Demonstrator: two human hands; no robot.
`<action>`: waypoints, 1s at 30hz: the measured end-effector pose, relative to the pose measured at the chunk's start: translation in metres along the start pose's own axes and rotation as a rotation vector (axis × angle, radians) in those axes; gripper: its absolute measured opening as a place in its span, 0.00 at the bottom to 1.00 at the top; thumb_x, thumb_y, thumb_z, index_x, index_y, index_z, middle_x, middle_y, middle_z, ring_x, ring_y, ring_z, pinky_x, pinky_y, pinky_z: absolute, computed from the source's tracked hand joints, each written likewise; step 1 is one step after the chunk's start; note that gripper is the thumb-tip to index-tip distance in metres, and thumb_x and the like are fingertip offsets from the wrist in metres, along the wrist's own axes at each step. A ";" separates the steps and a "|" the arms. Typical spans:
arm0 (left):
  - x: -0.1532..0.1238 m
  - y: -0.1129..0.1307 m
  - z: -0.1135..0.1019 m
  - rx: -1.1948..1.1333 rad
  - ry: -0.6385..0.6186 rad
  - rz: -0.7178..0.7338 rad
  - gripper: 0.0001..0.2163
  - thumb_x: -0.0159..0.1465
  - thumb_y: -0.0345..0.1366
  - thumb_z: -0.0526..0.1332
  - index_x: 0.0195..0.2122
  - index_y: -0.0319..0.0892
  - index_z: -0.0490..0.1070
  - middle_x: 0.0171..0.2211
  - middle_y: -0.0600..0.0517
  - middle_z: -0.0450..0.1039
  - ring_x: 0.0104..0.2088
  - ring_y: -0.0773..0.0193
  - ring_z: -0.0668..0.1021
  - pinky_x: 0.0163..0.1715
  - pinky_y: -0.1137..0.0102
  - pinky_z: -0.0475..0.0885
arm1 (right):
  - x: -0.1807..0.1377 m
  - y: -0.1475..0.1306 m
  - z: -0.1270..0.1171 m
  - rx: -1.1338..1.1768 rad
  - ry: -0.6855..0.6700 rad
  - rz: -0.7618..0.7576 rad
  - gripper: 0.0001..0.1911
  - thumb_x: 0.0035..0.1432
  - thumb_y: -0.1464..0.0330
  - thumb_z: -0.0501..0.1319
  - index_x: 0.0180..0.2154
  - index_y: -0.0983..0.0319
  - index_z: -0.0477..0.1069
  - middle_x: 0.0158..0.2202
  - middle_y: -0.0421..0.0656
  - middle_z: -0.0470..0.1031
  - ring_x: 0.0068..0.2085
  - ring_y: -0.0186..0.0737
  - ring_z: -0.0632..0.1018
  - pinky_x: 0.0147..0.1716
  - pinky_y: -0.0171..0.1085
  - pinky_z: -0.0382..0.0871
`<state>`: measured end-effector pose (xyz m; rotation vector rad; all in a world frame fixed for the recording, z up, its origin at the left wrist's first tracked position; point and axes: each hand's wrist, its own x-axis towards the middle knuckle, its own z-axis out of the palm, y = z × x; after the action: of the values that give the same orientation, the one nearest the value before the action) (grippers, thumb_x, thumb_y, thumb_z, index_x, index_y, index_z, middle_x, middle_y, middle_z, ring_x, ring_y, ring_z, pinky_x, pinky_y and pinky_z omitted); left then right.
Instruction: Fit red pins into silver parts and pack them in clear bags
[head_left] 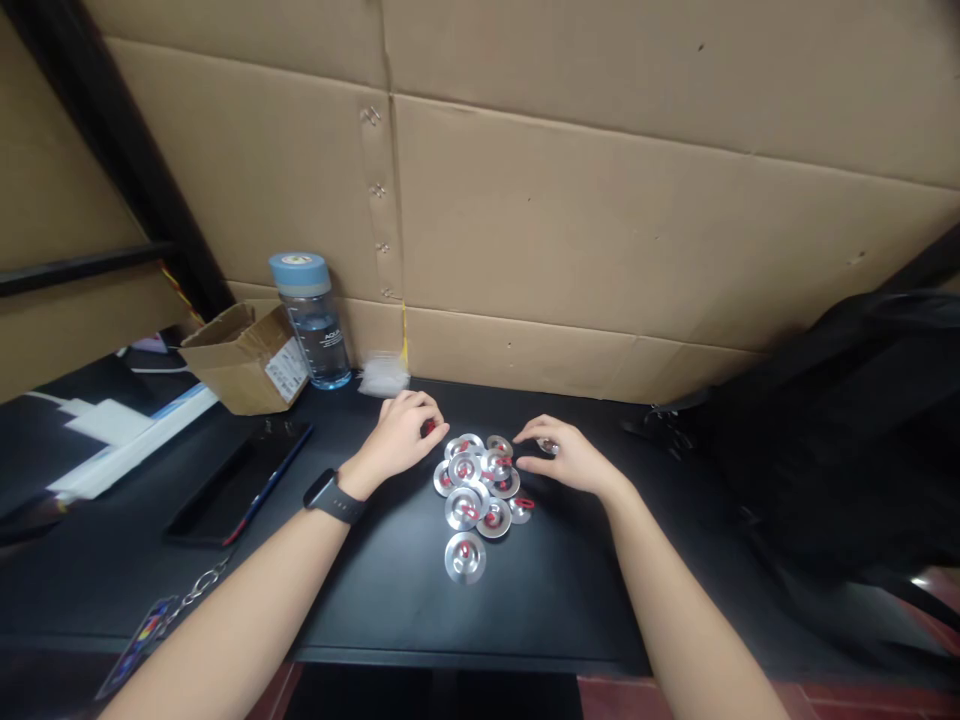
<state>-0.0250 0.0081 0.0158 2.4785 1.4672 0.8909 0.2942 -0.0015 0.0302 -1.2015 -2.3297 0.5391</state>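
Now the silver discs with red centres [476, 487] lie heaped on the black bench [390, 590], between both hands. The left hand [401, 432] curls its fingers on a small red piece; the right hand [566, 457] pinches one disc. A water bottle [313, 318], cardboard box [244, 355] and phone [240, 480] sit left, a black bag [840, 430] right.

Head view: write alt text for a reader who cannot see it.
Two bare hands work at a cluster of silver discs with red centres on a black table: the left hand pinches a small red piece, the right hand holds a disc. A water bottle stands behind, against cardboard.
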 end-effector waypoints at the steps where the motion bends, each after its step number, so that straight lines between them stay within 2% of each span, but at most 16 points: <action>1: 0.000 0.001 0.000 -0.001 0.004 0.005 0.09 0.68 0.41 0.61 0.33 0.44 0.76 0.43 0.50 0.76 0.48 0.53 0.73 0.50 0.57 0.62 | 0.001 -0.009 0.004 0.024 -0.027 -0.035 0.14 0.57 0.61 0.72 0.46 0.53 0.80 0.48 0.43 0.75 0.47 0.43 0.77 0.50 0.42 0.70; 6: -0.001 0.006 -0.002 -0.009 0.006 0.028 0.09 0.68 0.41 0.61 0.33 0.44 0.75 0.42 0.50 0.76 0.48 0.54 0.72 0.50 0.57 0.62 | 0.005 -0.032 0.024 -0.070 -0.018 -0.108 0.02 0.62 0.69 0.67 0.37 0.57 0.79 0.45 0.43 0.75 0.47 0.43 0.75 0.51 0.43 0.68; 9: -0.001 0.008 -0.001 -0.013 0.005 0.045 0.08 0.68 0.41 0.61 0.34 0.44 0.75 0.43 0.50 0.76 0.49 0.53 0.72 0.50 0.57 0.62 | 0.004 -0.031 0.028 -0.137 0.020 -0.111 0.05 0.64 0.73 0.63 0.36 0.59 0.76 0.45 0.45 0.75 0.47 0.43 0.74 0.50 0.43 0.68; 13: -0.002 0.010 0.000 -0.018 0.001 0.071 0.08 0.68 0.41 0.61 0.34 0.45 0.76 0.43 0.49 0.76 0.50 0.53 0.72 0.50 0.57 0.63 | 0.003 -0.024 0.027 -0.187 0.017 -0.078 0.04 0.62 0.71 0.65 0.40 0.58 0.75 0.47 0.45 0.74 0.47 0.44 0.73 0.51 0.45 0.68; 17: -0.002 0.010 0.001 -0.019 -0.002 0.080 0.08 0.67 0.40 0.62 0.33 0.45 0.76 0.43 0.50 0.76 0.50 0.53 0.72 0.50 0.56 0.63 | 0.003 -0.020 0.025 -0.174 0.032 -0.068 0.05 0.65 0.72 0.62 0.36 0.58 0.74 0.45 0.44 0.75 0.46 0.43 0.73 0.50 0.44 0.69; 21: -0.003 0.017 0.002 -0.063 -0.008 0.094 0.07 0.68 0.41 0.62 0.35 0.45 0.76 0.44 0.50 0.76 0.50 0.53 0.72 0.50 0.57 0.64 | 0.006 -0.025 0.024 0.026 0.125 -0.061 0.05 0.68 0.71 0.58 0.37 0.58 0.71 0.42 0.44 0.74 0.43 0.42 0.74 0.46 0.43 0.71; 24: -0.005 0.032 0.003 -0.174 -0.022 0.151 0.07 0.69 0.41 0.62 0.43 0.49 0.77 0.48 0.51 0.76 0.51 0.55 0.73 0.52 0.58 0.65 | 0.007 -0.037 0.029 0.306 0.211 -0.069 0.06 0.70 0.66 0.57 0.39 0.58 0.71 0.47 0.46 0.72 0.42 0.40 0.76 0.42 0.40 0.73; 27: -0.009 0.048 0.003 -0.248 0.063 0.187 0.08 0.69 0.40 0.63 0.47 0.49 0.76 0.52 0.50 0.74 0.52 0.56 0.73 0.53 0.59 0.66 | 0.007 -0.053 0.040 0.495 0.311 -0.072 0.06 0.70 0.64 0.58 0.41 0.58 0.71 0.52 0.48 0.68 0.45 0.41 0.76 0.44 0.41 0.75; 30: -0.012 0.058 0.002 -0.238 0.192 0.205 0.05 0.68 0.37 0.63 0.43 0.46 0.76 0.50 0.49 0.75 0.52 0.56 0.74 0.51 0.59 0.66 | 0.006 -0.068 0.047 0.596 0.336 -0.086 0.06 0.69 0.63 0.59 0.42 0.57 0.72 0.52 0.48 0.68 0.48 0.42 0.76 0.46 0.41 0.75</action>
<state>0.0159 -0.0317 0.0313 2.4494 1.0894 1.2907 0.2204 -0.0390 0.0291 -0.8252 -1.7478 0.8498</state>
